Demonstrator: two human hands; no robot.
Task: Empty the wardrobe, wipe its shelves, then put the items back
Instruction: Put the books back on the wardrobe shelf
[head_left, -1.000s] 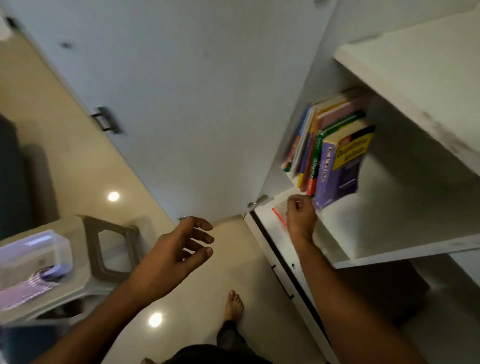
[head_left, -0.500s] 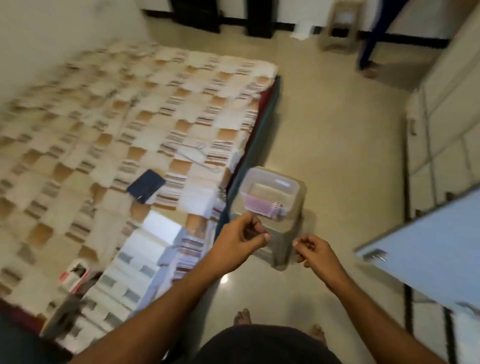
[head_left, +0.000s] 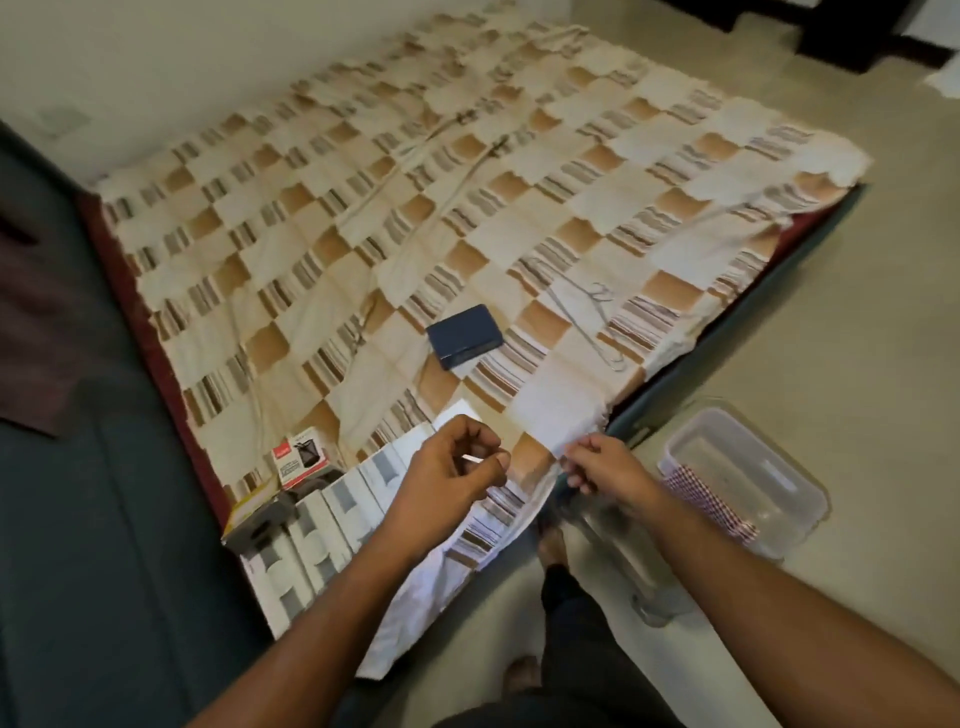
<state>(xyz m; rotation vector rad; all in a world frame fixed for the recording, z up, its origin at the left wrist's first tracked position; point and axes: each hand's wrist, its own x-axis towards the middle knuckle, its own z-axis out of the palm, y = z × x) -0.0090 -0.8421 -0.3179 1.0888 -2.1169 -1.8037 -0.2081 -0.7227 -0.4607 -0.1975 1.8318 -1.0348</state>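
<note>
- Pinching something small and pale, perhaps a slip of paper, the left hand (head_left: 452, 467) curls its fingers over the near edge of the bed (head_left: 810, 244).
- The right hand (head_left: 605, 462) pinches the same blurred item just beside it.
- A clear plastic box (head_left: 748, 478) sits on the floor to the right, with checked red cloth (head_left: 706, 499) inside.
- A dark blue box (head_left: 464, 335) lies closed on the bedspread, farther off.

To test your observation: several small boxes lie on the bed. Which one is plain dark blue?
The dark blue box lying alone mid-bed, left of the wire hanger; the red-and-white box sits at the bed's near-left edge.
</note>
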